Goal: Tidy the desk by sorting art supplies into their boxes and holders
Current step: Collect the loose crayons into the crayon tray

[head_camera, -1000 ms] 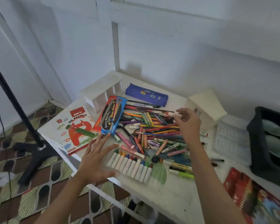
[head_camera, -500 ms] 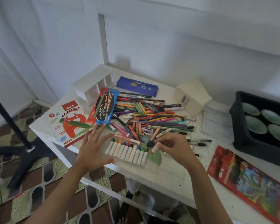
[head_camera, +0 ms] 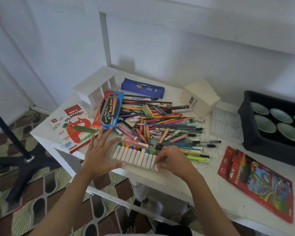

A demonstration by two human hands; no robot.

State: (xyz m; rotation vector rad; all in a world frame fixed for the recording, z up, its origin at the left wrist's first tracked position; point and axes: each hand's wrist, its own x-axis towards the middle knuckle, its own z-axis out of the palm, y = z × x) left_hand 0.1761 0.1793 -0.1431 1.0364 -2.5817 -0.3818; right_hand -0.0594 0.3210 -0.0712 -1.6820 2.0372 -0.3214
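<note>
- Head view: the left hand (head_camera: 99, 155) lies released and flat, fingers straight and fanned. Its thumb rests by the left end of the clear plastic tray (head_camera: 112, 157), and it grips nothing.
- The right hand (head_camera: 173, 159) curls its fingertips round the end pastel (head_camera: 156, 166), pinching it at the right end of the row of oil pastels (head_camera: 134, 155).
- Both forearms reach in from the bottom edge, wrists above the near edge of the white desk (head_camera: 177, 183).
- The pastels are stubby sticks in white paper wraps with coloured tips, lying side by side in the tray at the desk's front.
- Just behind them sprawls a heap of pens, markers and pencils (head_camera: 162, 121).
- Left of the heap lie a glossy oil pastels box (head_camera: 71, 126) and a blue-and-red water colour pencil box (head_camera: 111, 111).
- A red coloured-pencil pack (head_camera: 257, 183) lies flat at the right.
</note>
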